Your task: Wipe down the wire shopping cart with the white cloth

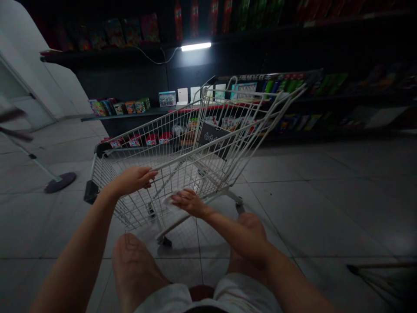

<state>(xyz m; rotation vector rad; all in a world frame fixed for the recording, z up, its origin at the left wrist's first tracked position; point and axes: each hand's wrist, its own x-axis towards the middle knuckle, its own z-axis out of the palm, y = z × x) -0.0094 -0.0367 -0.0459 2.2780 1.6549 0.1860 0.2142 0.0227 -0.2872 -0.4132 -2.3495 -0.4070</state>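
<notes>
A white wire shopping cart (182, 143) stands tilted in front of me on the tiled floor. My left hand (135, 179) is curled over the wire of the cart's near side, fingers closed around it. My right hand (189, 202) lies lower on the cart's wire side, fingers pressed flat on a small white cloth (169, 201). My bare knees (130, 256) show below, as I sit or crouch close to the cart. A dark sign panel (211, 137) hangs inside the cart's basket.
Dark store shelves (130, 106) with colourful packets run behind the cart, lit by a tube lamp (196, 46). A stand with a round base (60, 181) is at the left. A white wall and door (29, 87) are far left. Grey floor tiles (325, 200) spread to the right.
</notes>
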